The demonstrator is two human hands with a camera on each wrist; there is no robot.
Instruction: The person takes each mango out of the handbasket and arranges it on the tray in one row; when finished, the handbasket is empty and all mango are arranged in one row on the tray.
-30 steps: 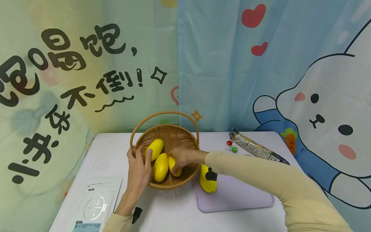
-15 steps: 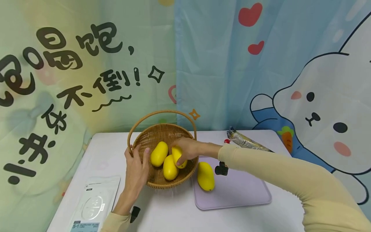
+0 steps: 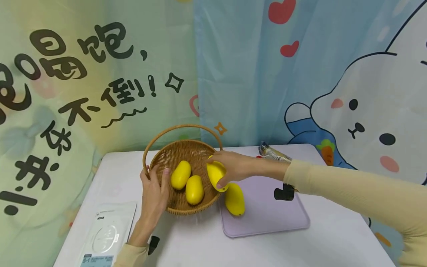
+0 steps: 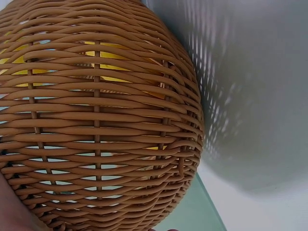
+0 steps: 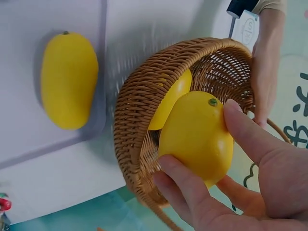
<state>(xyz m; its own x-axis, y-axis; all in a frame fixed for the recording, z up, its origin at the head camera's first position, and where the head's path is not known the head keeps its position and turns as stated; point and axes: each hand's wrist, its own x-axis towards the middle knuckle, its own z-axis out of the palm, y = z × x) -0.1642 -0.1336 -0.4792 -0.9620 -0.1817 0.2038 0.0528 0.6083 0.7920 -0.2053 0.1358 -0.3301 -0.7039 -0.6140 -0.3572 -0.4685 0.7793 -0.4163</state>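
My left hand [image 3: 154,194] grips the left rim of a brown wicker basket [image 3: 180,148], which leans toward me with its arched handle up. In my right hand [image 3: 238,166] is a yellow mango [image 5: 195,137], held between thumb and fingers above the basket's right rim. Two more mangoes, a left one [image 3: 181,174] and a right one [image 3: 195,190], lie inside the basket. Just right of the basket, another mango [image 3: 235,199] rests on a pale purple board [image 3: 267,218]. In the left wrist view, the woven wall [image 4: 110,125] hides most of the fruit.
On the white table [image 3: 186,244], a white pouch [image 3: 108,233] lies at the left front. Toward the back right is a long shiny packet [image 3: 271,152], partly behind the right forearm. A printed curtain [image 3: 230,74] hangs behind the table.
My right hand has lifted the mango from inside the basket up and right to its right rim. The two mangoes left inside have shifted. The left hand keeps its grip on the basket.
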